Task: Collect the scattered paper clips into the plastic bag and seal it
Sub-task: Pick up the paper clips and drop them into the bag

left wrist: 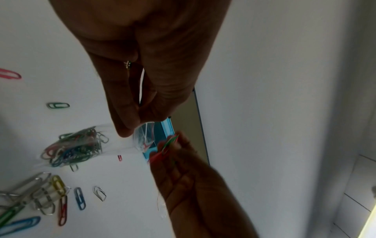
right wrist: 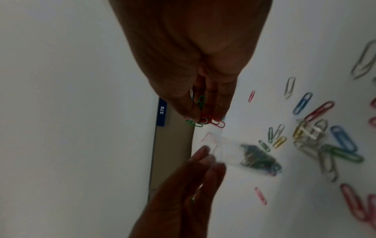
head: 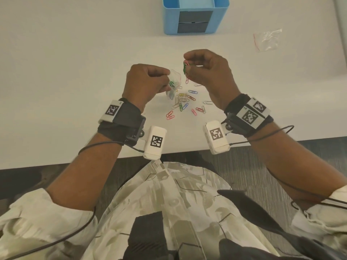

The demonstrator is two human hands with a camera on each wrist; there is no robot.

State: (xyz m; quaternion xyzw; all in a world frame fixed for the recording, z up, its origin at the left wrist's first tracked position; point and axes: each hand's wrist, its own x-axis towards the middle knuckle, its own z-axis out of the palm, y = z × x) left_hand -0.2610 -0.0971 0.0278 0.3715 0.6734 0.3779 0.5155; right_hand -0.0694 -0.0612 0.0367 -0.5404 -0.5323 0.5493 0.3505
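Note:
My left hand [head: 150, 81] pinches the mouth of a small clear plastic bag [head: 173, 85] that hangs above the white table and holds several coloured paper clips [left wrist: 75, 148]. My right hand [head: 204, 70] is raised just right of the bag's mouth and pinches a few green and red paper clips [head: 185, 68] at its fingertips [right wrist: 195, 116]. In the right wrist view those held clips [right wrist: 205, 122] hang just above the bag's opening [right wrist: 213, 141]. Several loose clips [head: 185, 103] in mixed colours lie scattered on the table below both hands.
A blue plastic organiser box [head: 195, 15] stands at the back of the white table [head: 75, 62]. A second clear bag [head: 268, 40] with a red seal strip lies at the back right. The table's front edge [head: 56, 164] runs just under my wrists.

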